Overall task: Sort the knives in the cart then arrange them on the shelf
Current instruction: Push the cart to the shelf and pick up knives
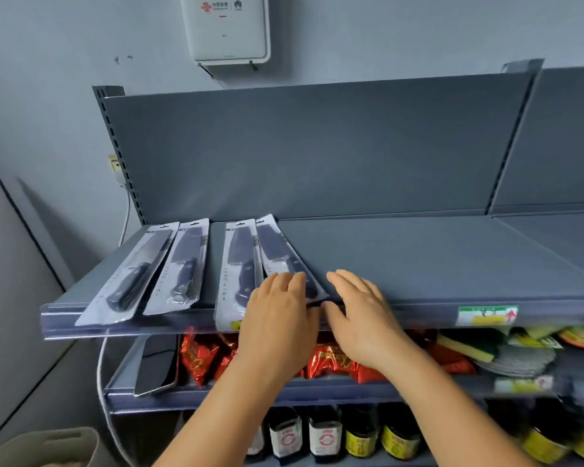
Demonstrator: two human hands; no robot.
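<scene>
Both forearms reach up from below. Left hand [279,311] lies flat, fingers straight, pressing the handle end of the fourth packaged knife [285,256]. Right hand [358,315] just beside it, fingers relaxed and apart, gripping nothing. Four packaged knives lie in a row on the top shelf [418,261], handles toward its front edge.

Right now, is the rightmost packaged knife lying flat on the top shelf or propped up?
Lying flat. The rightmost packaged knife rests on the top shelf, angled away from its neighbour, with the left hand fingers resting on its handle end.
</scene>
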